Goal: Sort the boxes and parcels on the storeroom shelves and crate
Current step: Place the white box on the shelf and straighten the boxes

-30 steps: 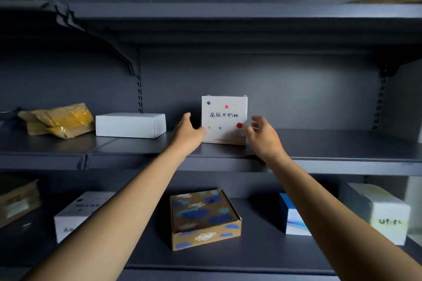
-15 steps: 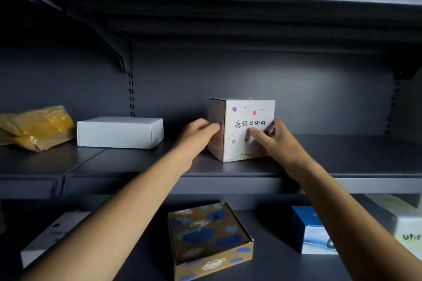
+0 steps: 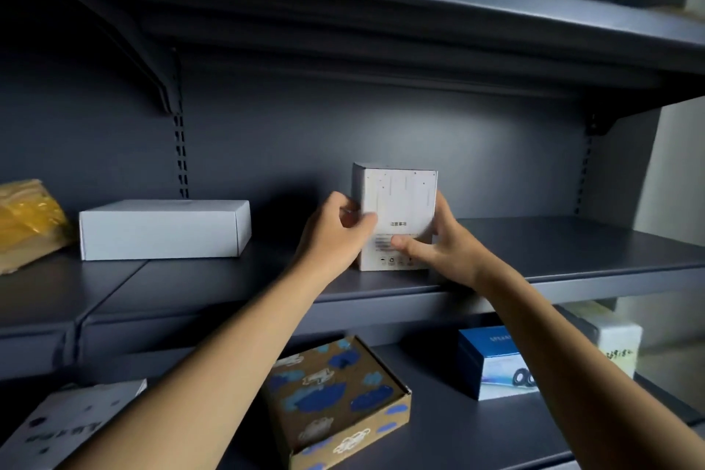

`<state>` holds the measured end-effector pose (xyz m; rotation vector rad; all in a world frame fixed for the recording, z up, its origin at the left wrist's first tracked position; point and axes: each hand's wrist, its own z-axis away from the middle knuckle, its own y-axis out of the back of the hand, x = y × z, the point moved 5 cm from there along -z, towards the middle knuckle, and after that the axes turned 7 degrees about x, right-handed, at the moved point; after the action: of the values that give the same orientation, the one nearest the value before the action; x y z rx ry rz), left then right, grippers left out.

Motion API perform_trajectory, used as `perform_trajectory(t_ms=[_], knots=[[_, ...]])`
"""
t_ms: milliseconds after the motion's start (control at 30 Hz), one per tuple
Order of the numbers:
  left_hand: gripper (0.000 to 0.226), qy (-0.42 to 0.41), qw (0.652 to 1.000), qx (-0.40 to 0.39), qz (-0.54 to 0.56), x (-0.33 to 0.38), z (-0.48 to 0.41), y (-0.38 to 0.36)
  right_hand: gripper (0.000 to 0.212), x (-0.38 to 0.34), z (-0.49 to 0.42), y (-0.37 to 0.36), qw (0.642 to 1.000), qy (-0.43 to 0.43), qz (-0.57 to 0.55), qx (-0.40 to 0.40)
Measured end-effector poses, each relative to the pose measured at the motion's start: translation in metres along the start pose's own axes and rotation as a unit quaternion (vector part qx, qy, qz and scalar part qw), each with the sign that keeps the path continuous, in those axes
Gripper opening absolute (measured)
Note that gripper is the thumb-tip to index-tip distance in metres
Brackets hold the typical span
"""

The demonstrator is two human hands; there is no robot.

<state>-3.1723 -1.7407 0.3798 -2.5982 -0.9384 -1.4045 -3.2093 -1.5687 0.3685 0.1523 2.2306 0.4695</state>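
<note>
Both my hands grip one small white box (image 3: 396, 202) at the centre of the frame, on the middle shelf (image 3: 553, 252).

My left hand (image 3: 335, 237) curls round the box's left edge and my right hand (image 3: 442, 252) clamps its right side, thumb pressed on the printed front face; the box is upright and closed, its base at the shelf board. On the same shelf, to the left, lies a flat white box (image 3: 164, 229), closed, and at the far left edge a yellow parcel (image 3: 26, 217), the two just beside each other. On the lower shelf (image 3: 450, 427) at the bottom of the frame sit a brown cloud-printed box (image 3: 339, 397), a blue box (image 3: 492, 362), a pale box (image 3: 620, 347) at right and a white box (image 3: 65, 427) at lower left. All are shut, so their contents are hidden.
</note>
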Motion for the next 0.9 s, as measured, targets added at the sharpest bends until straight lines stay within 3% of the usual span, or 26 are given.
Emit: perform_trajectory(t_ms=[100,233,367,467,567,733,833,900], knots=[[0.025,0.002,0.999,0.019,0.051,0.004,0.001,0.005,0.067,0.004,0.000,0.005,0.999,-0.035,-0.003,0.011],[0.018,-0.010,0.998,0.050,0.025,0.002,0.000,0.010,0.049,0.008,0.000,0.008,0.998,-0.054,0.019,0.010],[0.057,0.085,0.992,-0.008,0.088,-0.006,0.001,0.004,0.041,0.010,-0.002,0.011,0.999,-0.048,0.015,0.011],[0.060,0.113,0.987,-0.042,0.106,-0.009,0.000,0.001,0.044,0.007,0.000,0.013,0.999,-0.046,-0.016,0.019],[0.060,0.106,0.988,-0.022,0.114,-0.014,-0.003,0.001,0.056,0.005,0.001,0.018,0.994,-0.037,-0.078,0.061],[0.058,0.058,0.995,0.005,0.085,-0.011,-0.002,0.001,0.026,0.003,0.002,0.022,0.991,-0.038,-0.066,0.114],[0.057,0.026,0.996,0.032,0.073,-0.005,-0.001,0.006,0.049,0.002,0.004,0.018,0.991,-0.046,-0.102,0.071],[0.047,0.005,0.997,0.037,0.073,0.000,0.000,0.007,0.051,0.003,0.004,0.018,0.990,-0.049,-0.119,0.059]])
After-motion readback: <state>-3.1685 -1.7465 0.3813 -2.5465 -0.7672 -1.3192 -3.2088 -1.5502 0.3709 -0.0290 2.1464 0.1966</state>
